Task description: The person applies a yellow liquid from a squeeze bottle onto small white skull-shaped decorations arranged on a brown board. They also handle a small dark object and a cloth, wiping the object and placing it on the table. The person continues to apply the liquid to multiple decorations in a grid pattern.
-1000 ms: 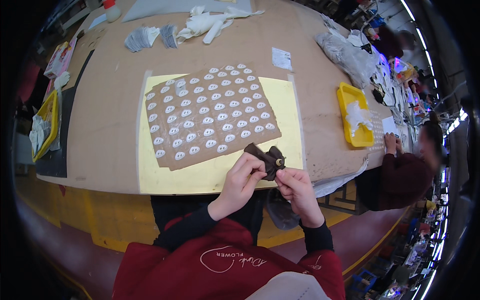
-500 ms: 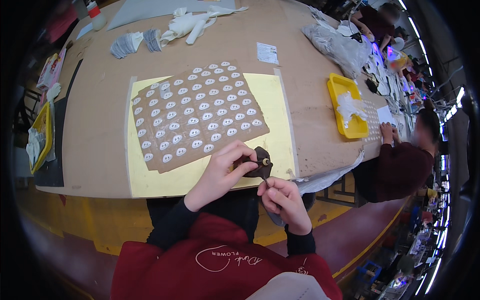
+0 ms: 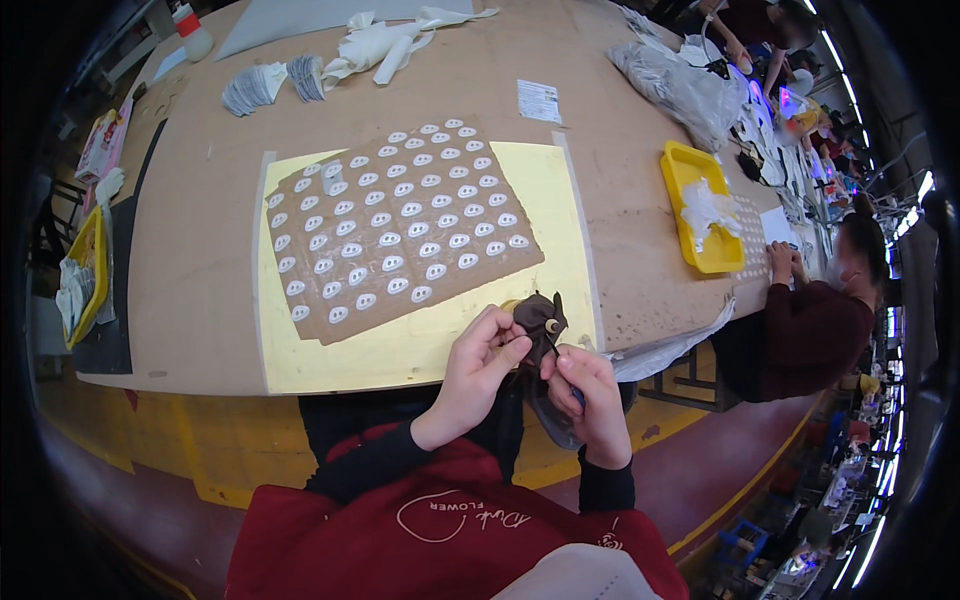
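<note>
Two hands meet at the near edge of the table, just right of centre, and between them sits the small brown fabric piece (image 3: 540, 318) you are working on. Your left hand (image 3: 478, 368) is closed around it, fingers pinching its left side and lifting it just off the yellow mat (image 3: 560, 210). Your right hand (image 3: 588, 395) is curled narrow beneath it, thumb and forefinger pressed together on something thin; what that is cannot be made out. A pale round spot shows on the face of the piece, so keep that face turned up toward you where you can see it. Hold the fabric taut with the left pinch, not crushed, and keep both wrists close to the table edge for support. Darker cloth hangs below your hands over the edge; mind that it does not drag the piece down. Just beyond your fingers, on the mat, lies the brown sheet of white oval pieces (image 3: 400, 225), near enough to disturb with a careless elbow. Far to the right stands a yellow tray (image 3: 682, 175), and another person (image 3: 815, 330) works at the right edge, well apart from you.
</note>
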`<state>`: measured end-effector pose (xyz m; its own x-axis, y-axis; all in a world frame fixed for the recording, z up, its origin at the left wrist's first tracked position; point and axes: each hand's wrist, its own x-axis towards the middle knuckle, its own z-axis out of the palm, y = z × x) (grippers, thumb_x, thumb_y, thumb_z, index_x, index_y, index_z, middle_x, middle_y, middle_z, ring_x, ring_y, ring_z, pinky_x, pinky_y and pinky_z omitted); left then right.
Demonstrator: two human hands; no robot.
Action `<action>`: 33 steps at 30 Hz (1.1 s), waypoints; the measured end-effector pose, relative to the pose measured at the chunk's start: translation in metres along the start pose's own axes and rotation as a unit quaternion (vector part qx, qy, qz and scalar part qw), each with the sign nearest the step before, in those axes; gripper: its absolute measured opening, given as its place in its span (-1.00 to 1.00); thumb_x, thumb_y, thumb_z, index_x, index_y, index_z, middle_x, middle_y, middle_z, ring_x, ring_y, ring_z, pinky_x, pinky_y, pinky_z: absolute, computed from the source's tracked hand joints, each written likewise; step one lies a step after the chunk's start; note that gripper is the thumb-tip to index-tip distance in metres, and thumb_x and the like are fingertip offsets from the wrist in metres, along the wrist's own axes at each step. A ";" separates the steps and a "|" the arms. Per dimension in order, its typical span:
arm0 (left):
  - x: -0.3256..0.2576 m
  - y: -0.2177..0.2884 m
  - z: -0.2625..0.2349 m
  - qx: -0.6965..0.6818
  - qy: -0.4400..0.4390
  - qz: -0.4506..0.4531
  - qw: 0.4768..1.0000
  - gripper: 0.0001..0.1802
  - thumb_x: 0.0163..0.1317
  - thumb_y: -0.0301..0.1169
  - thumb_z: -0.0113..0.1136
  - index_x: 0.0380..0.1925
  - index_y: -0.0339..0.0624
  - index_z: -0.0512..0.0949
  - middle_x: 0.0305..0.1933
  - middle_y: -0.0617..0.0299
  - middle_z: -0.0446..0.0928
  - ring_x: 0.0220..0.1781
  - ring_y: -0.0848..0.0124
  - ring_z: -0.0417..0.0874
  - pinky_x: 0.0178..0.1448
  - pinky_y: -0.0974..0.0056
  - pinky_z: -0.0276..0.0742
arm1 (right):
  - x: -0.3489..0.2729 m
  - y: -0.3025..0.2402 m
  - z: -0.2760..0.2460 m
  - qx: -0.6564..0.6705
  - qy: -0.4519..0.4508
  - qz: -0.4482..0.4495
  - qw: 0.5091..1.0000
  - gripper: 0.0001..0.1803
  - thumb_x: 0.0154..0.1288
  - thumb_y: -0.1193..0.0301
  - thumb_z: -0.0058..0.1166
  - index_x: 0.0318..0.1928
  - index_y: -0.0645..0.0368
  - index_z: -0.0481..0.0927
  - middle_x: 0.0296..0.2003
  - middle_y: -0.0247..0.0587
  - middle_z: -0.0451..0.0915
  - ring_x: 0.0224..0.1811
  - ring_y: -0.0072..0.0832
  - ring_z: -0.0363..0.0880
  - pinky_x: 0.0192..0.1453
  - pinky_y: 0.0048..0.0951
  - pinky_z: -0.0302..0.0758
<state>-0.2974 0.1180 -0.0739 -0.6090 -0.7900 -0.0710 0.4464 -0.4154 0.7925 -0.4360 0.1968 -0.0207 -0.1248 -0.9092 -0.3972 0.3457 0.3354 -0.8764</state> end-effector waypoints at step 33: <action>-0.001 0.001 0.002 -0.050 0.005 -0.083 0.995 -0.85 0.33 -0.44 0.11 -0.24 -0.28 0.38 -0.22 0.31 0.38 -0.35 0.59 0.40 -0.13 0.47 0.45 | 0.008 0.008 0.005 0.110 0.012 -0.031 0.993 -0.68 0.43 0.32 -0.06 -0.48 0.21 0.43 -0.76 -0.56 0.20 -0.77 -0.82 0.03 -0.66 -0.67 -0.09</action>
<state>-0.2972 0.1195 -0.0719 -0.6744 -0.7101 -0.2022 0.4031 -0.5836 0.7049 -0.4297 0.1916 -0.0298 -0.1741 -0.9191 -0.3535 0.5319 0.2143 -0.8192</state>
